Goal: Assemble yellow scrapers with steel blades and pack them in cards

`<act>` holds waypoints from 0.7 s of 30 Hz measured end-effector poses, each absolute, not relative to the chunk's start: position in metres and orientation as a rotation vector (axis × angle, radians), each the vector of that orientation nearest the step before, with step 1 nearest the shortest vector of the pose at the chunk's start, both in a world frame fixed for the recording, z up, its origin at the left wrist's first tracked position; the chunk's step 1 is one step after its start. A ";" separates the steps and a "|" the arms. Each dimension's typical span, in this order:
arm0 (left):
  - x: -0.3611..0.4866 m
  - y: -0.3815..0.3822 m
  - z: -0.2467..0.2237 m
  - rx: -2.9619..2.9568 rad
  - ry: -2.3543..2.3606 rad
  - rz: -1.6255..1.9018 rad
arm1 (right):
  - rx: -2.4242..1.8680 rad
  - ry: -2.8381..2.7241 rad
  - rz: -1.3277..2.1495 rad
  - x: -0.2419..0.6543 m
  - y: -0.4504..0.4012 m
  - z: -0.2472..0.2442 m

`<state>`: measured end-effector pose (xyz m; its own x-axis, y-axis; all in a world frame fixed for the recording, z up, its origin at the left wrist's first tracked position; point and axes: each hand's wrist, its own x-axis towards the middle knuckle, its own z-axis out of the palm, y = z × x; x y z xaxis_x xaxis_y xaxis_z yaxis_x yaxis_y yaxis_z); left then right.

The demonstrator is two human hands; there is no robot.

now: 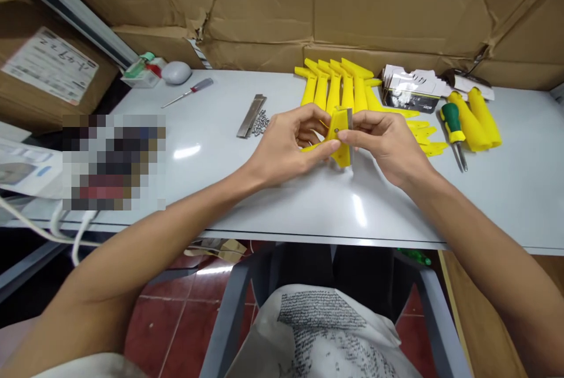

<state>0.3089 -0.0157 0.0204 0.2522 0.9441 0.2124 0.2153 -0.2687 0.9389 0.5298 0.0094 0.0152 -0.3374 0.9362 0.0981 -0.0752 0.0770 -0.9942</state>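
One flat, yellow plastic piece with a thin, grey metal strip along its right edge is held up between the left hand and the right hand, over the middle of the white, glossy desk. It stands nearly upright, perhaps so that its face is easy to see. The left hand is half curled: its thumb presses on the near face, while its fingers bend around behind. The right hand is closed in a narrow pinch, thumb in front and fingers behind, across the strip's side, which probably holds both parts together. To the left, flat, grey metal strips lie just beside a heap of small, silver screws, I think for easy reach. On the far side, yellow plastic handles are set in a row, seemingly to be counted easily. To the right lies a green and yellow screwdriver, near two thick, yellow tubes, apart from the hands.
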 end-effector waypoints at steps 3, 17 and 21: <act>0.312 -0.018 0.019 1.695 1.039 1.115 | -0.910 -1.519 1.370 0.533 0.013 0.016; 0.209 0.068 0.056 1.376 1.406 1.484 | -0.973 -2.692 0.168 0.457 0.007 -0.007; 0.191 0.082 0.053 1.234 1.476 1.498 | -1.180 -2.769 0.209 0.414 0.022 0.004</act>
